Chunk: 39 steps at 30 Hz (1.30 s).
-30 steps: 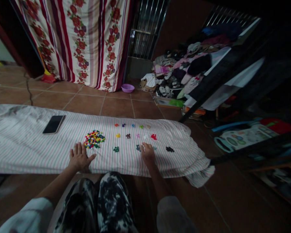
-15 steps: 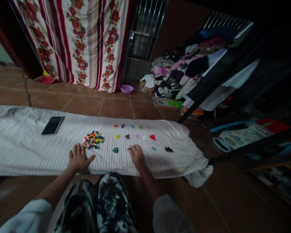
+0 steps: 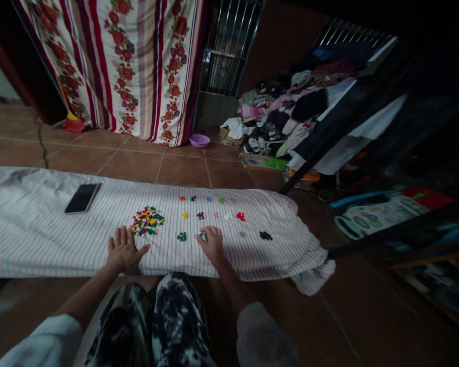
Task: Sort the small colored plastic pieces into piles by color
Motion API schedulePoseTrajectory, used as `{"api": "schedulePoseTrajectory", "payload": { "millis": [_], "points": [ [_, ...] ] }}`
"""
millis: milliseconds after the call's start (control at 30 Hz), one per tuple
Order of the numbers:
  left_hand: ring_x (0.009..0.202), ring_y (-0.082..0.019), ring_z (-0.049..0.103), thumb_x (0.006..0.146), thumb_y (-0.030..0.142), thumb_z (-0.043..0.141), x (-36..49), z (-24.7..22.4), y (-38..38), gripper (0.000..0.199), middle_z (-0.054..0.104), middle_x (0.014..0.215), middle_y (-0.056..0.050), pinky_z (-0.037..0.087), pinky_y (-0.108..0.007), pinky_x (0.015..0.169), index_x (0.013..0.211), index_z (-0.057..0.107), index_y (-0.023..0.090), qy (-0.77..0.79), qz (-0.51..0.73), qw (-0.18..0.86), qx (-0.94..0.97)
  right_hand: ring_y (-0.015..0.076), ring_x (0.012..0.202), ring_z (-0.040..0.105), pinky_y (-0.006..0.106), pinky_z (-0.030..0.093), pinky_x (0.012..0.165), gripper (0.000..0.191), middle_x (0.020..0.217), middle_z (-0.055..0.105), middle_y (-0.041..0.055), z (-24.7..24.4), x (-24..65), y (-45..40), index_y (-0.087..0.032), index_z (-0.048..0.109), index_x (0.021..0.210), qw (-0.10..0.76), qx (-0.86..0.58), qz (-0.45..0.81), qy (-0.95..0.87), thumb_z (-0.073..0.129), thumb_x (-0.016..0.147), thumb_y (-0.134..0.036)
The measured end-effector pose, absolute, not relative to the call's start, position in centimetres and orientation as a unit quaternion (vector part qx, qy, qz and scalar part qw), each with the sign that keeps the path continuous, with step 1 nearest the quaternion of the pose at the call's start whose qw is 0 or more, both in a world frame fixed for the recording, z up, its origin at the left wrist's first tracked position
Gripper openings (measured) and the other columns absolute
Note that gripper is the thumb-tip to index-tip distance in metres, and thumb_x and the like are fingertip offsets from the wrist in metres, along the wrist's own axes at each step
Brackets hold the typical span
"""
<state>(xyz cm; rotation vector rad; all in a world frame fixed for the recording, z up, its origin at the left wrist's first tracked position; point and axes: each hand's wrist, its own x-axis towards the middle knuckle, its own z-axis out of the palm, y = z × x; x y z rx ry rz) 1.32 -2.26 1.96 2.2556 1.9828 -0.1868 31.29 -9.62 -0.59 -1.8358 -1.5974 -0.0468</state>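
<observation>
My left hand (image 3: 123, 251) lies flat on the striped cloth, fingers spread, holding nothing. Just beyond its fingertips is a mixed heap of tiny coloured pieces (image 3: 147, 220). My right hand (image 3: 211, 243) is curled, with thumb and fingers around a few small dark grey-blue pieces (image 3: 204, 236) on the cloth; part of them is hidden. To its left sits a dark green group (image 3: 181, 236), to its right a small grey group (image 3: 242, 234) and a black group (image 3: 265, 235). Farther back lie yellow (image 3: 184, 215), brown (image 3: 201, 215), pink, white and red (image 3: 240, 216) groups.
A phone (image 3: 83, 198) rests on the cloth (image 3: 34, 229) at the left. Orange, dark blue, light blue, lime and tan groups form the farthest row. Beyond are a purple basin (image 3: 199, 140), a floral curtain (image 3: 141, 66) and a clothes pile (image 3: 283, 112).
My right hand has shifted slightly left, and more of the dark grey-blue pieces shows between thumb and fingers. My left hand has stayed in place.
</observation>
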Motion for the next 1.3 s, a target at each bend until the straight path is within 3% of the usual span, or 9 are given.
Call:
{"api": "schedulePoseTrajectory", "payload": {
  "millis": [100, 367, 600, 867, 1133, 1300],
  "points": [
    [0.143, -0.035, 0.004, 0.073, 0.072, 0.022, 1.3, 1.9, -2.2, 0.104, 0.008, 0.154, -0.023, 0.009, -0.050, 0.112, 0.144, 0.009, -0.003, 0.657, -0.065, 0.071, 0.747, 0.0198, 0.093, 0.049, 0.034, 0.035, 0.087, 0.008, 0.093, 0.061, 0.0052, -0.8, 31.1, -9.4, -0.020, 0.063, 0.085, 0.341, -0.711, -0.007, -0.615, 0.056, 0.083, -0.023],
    [0.143, -0.035, 0.004, 0.071, 0.074, 0.019, 1.0, 1.0, -2.0, 0.107, 0.011, 0.153, -0.024, 0.008, -0.052, 0.111, 0.144, 0.011, -0.003, 0.656, -0.048, 0.063, 0.750, 0.0188, 0.095, 0.049, 0.033, 0.034, 0.089, 0.016, 0.094, 0.061, 0.0043, -0.4, 31.0, -9.5, -0.020, 0.062, 0.084, 0.364, -0.699, 0.021, -0.615, 0.049, 0.079, -0.011],
    [0.143, -0.035, 0.004, 0.072, 0.074, 0.018, 1.1, 1.3, -2.2, 0.106, 0.012, 0.153, -0.024, 0.009, -0.052, 0.111, 0.144, 0.011, -0.004, 0.658, -0.046, 0.067, 0.749, 0.0199, 0.096, 0.047, 0.033, 0.035, 0.088, 0.023, 0.092, 0.060, 0.0048, 0.1, 30.6, -9.6, -0.021, 0.064, 0.085, 0.336, -0.717, 0.023, -0.611, 0.047, 0.078, -0.007],
    [0.142, -0.036, 0.007, 0.071, 0.073, 0.021, 1.2, 1.5, -2.4, 0.106, 0.015, 0.152, -0.026, 0.011, -0.052, 0.110, 0.143, 0.014, -0.005, 0.657, -0.030, 0.061, 0.751, 0.0183, 0.094, 0.051, 0.032, 0.038, 0.089, 0.020, 0.088, 0.063, 0.0038, 0.5, 30.6, -9.2, -0.021, 0.066, 0.086, 0.325, -0.709, 0.026, -0.625, 0.048, 0.083, -0.014],
    [0.142, -0.037, 0.005, 0.071, 0.075, 0.016, 1.0, 1.4, -2.2, 0.107, 0.012, 0.153, -0.026, 0.012, -0.053, 0.109, 0.144, 0.012, -0.004, 0.649, -0.030, 0.083, 0.756, 0.0196, 0.095, 0.055, 0.034, 0.042, 0.087, 0.029, 0.099, 0.064, 0.0084, 0.5, 36.1, -11.0, -0.019, 0.067, 0.098, 0.431, -0.719, -0.058, -0.543, 0.040, 0.088, -0.022],
    [0.142, -0.037, 0.007, 0.071, 0.075, 0.019, 1.0, 1.1, -2.2, 0.108, 0.014, 0.152, -0.026, 0.009, -0.052, 0.110, 0.143, 0.013, -0.005, 0.658, -0.034, 0.061, 0.750, 0.0213, 0.092, 0.053, 0.037, 0.039, 0.088, 0.027, 0.097, 0.063, 0.0097, -0.6, 42.3, -13.3, -0.017, 0.068, 0.097, 0.357, -0.791, -0.111, -0.485, 0.046, 0.085, -0.025]
  ]
}}
